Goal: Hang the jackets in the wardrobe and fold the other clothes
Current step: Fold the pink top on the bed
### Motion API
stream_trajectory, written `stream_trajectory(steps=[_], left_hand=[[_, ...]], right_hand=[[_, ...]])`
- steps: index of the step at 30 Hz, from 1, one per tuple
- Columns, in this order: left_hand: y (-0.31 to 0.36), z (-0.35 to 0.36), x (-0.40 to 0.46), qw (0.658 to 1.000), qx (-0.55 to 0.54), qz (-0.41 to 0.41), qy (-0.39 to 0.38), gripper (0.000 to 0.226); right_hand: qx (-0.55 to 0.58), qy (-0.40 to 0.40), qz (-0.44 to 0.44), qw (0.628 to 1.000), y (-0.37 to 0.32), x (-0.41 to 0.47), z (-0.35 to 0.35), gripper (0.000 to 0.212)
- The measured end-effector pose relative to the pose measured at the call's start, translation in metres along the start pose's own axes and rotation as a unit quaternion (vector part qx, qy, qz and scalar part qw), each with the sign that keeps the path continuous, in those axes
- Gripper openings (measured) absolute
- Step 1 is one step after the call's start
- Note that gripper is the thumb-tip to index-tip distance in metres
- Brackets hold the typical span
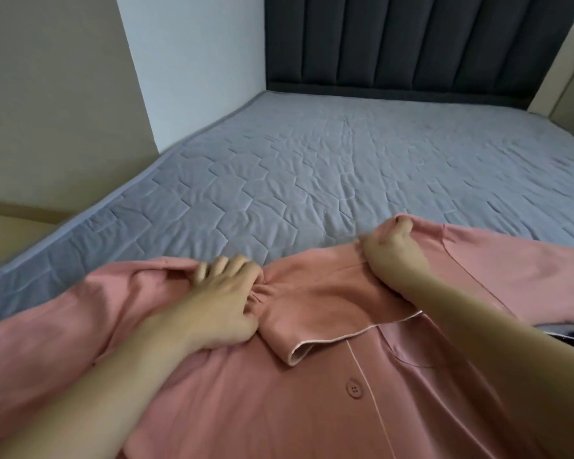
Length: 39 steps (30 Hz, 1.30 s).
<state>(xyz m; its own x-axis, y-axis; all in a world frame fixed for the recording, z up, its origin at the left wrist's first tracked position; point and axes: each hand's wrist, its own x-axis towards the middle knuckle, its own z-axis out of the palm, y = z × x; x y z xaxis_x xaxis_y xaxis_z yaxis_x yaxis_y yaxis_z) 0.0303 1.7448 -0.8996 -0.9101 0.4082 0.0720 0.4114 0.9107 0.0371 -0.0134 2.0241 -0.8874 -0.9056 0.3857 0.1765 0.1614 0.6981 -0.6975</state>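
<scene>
A pink button-up shirt [312, 392] with pale piping lies front-up across the near part of the bed, collar toward the headboard and sleeves spread to both sides. My left hand [226, 299] grips bunched fabric at the left shoulder beside the collar, fingers curled into the cloth. At the right shoulder my right hand [391, 250] pinches the fabric, lifting it slightly off the mattress. One button [354, 389] shows on the placket below the collar.
The grey quilted mattress [312, 167] stretches ahead to a dark padded headboard [411, 44]. Beige panels [47, 94] stand along the left side, and another sits at the far right [570, 94]. A dark garment edge [564, 336] peeks out under the right sleeve.
</scene>
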Motion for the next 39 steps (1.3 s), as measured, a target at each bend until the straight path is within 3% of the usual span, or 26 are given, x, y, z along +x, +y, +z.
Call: stream_trajectory(steps=[2,5,7,10,11,13,15,17,19,20,24,28,32,36,39], left_hand=[[-0.003,-0.001,0.003,0.998,0.023,0.023,0.061,0.030],[-0.006,-0.011,0.027,0.978,0.084,-0.001,0.192,0.021],[-0.008,-0.020,0.041,0.979,0.088,-0.064,0.171,0.021],[-0.008,-0.015,0.059,0.986,0.110,-0.107,0.065,0.031],[-0.006,-0.015,0.060,0.987,0.086,-0.114,0.077,0.032],[0.001,-0.018,0.056,0.982,0.020,-0.083,0.165,0.040],[0.011,-0.015,0.043,0.976,-0.015,0.020,0.215,0.061],[0.013,0.001,0.023,0.985,0.054,0.105,0.130,0.073],[0.007,0.021,0.009,0.993,0.081,0.072,0.054,0.070],[0.003,0.025,0.006,0.995,0.076,0.039,0.052,0.068],[-0.006,0.019,0.017,0.995,0.075,-0.024,0.059,0.068],[-0.018,0.033,0.020,0.999,-0.002,-0.053,-0.002,0.073],[-0.030,0.024,0.013,0.990,0.041,-0.118,-0.065,0.079],[-0.085,0.000,-0.031,0.970,0.045,-0.218,-0.101,0.079],[-0.128,-0.012,-0.087,0.966,0.011,-0.248,-0.066,0.073]], right_hand=[[0.017,0.022,-0.012,1.000,-0.006,0.008,0.001,0.041],[0.051,0.054,0.002,0.997,-0.029,0.023,0.002,0.052],[0.014,0.064,0.007,0.998,-0.036,0.038,0.005,0.057],[-0.123,0.041,0.008,0.991,-0.023,0.040,0.020,0.057],[-0.179,0.036,0.000,0.983,-0.018,0.038,0.026,0.057],[-0.227,0.068,-0.065,0.969,-0.010,0.028,0.037,0.056],[-0.218,0.082,-0.156,0.960,-0.006,0.018,0.040,0.058],[-0.243,-0.008,-0.198,0.949,-0.001,0.010,0.044,0.068],[-0.289,-0.104,-0.182,0.934,0.010,0.001,0.050,0.077],[-0.300,-0.124,-0.162,0.932,0.012,0.001,0.051,0.078],[-0.335,-0.109,-0.136,0.926,-0.003,0.003,0.050,0.086],[-0.285,-0.126,-0.213,0.926,-0.002,-0.022,0.070,0.096],[-0.293,-0.157,-0.171,0.927,-0.003,-0.028,0.068,0.097],[-0.322,-0.190,-0.082,0.924,-0.031,-0.047,0.057,0.084],[-0.276,-0.211,-0.113,0.931,-0.076,-0.081,0.062,0.077]])
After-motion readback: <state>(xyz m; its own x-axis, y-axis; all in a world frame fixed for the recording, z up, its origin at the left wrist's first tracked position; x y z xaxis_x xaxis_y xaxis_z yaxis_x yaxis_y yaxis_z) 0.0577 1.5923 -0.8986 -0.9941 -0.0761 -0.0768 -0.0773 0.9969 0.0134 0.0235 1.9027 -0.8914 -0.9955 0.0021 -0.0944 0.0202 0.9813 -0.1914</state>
